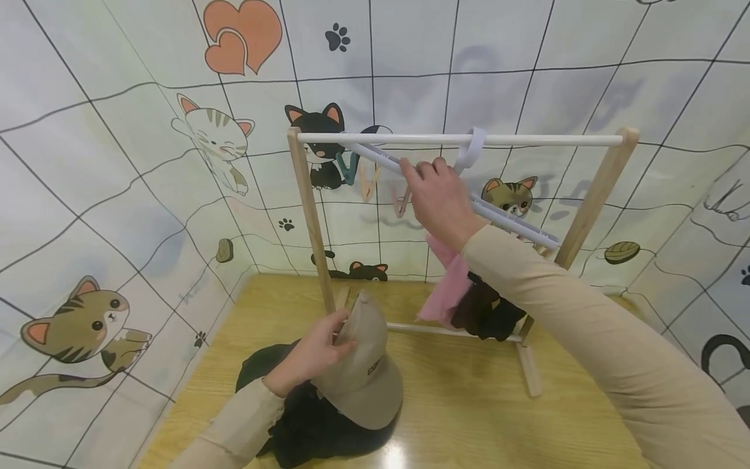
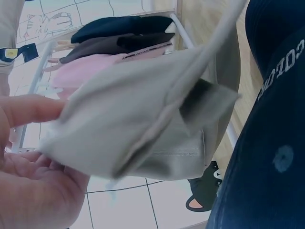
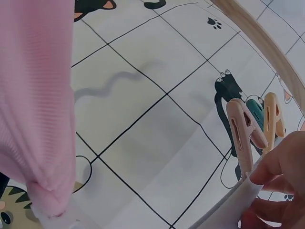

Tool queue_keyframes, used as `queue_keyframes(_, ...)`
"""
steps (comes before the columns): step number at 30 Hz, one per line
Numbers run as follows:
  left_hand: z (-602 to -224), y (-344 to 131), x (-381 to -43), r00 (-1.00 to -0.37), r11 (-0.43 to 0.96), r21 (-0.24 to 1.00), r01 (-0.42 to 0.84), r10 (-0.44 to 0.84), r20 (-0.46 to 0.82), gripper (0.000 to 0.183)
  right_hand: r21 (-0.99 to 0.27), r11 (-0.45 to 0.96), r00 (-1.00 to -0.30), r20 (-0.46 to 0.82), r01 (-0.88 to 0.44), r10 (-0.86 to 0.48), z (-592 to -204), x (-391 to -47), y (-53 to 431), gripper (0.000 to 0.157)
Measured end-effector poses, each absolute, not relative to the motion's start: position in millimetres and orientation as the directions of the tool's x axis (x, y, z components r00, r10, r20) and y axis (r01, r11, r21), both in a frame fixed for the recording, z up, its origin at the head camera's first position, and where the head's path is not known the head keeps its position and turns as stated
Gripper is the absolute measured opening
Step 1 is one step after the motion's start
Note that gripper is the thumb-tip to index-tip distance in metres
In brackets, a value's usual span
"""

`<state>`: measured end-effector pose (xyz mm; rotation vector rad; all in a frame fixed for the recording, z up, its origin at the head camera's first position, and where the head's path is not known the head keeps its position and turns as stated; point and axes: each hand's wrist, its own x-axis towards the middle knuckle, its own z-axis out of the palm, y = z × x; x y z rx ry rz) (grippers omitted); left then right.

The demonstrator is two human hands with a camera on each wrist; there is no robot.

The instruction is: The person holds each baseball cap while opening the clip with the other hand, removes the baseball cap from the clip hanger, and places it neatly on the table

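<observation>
My left hand (image 1: 313,352) pinches the edge of a beige baseball cap (image 1: 366,348) between thumb and fingers. The cap is tilted with its brim down, over dark caps (image 1: 310,423) on the table. In the left wrist view, a navy cap (image 2: 276,129) with white lettering shows close by. My right hand (image 1: 442,198) grips the bar of a pale lilac clip hanger (image 1: 515,225), hooked on the rack's top rail and slanting down to the right. Pink (image 3: 244,136), yellow (image 3: 270,119) and teal clothespins (image 3: 256,113) sit on the hanger beside my right fingers.
A small wooden rack with a white top rail (image 1: 545,140) stands on the wooden table (image 1: 457,404). Pink ribbed knitwear (image 1: 448,293) and brown and black soft items (image 1: 498,316) hang below the hanger's right side. A cat-print tiled backdrop (image 1: 404,58) encloses the table.
</observation>
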<state>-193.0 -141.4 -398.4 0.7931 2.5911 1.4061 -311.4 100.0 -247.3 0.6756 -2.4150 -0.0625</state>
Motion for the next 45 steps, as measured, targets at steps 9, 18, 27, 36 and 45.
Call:
queue_keyframes(9,-399,-135,-189,-0.843,0.419,0.81,0.41,0.512,0.162,0.027,0.197,0.855,-0.719,0.469,-0.481,-0.513,-241,-311,109,0.04)
queue_keyframes(18,-406,-130,-186,-0.869,0.431,0.844,0.319,0.488,0.08,0.028,0.234,0.824,-0.765,0.308,-0.516,-0.566,-233,-305,108,0.049)
queue_keyframes(27,-416,-135,-183,-0.851,0.374,0.882,0.286,0.522,0.055,0.04,0.279,0.81,-0.76,0.288,-0.516,-0.583,-235,-307,110,0.046)
queue_keyframes(36,-431,-151,-165,-0.883,0.377,0.916,0.135,0.466,-0.062,0.039,0.28,0.812,-0.753,0.309,-0.512,-0.581,-237,-306,108,0.044)
queue_keyframes(45,-455,-154,-148,-0.942,0.325,0.946,0.011,0.321,-0.1,0.048,0.276,0.806,-0.738,0.326,-0.523,-0.591,-238,-307,103,0.044)
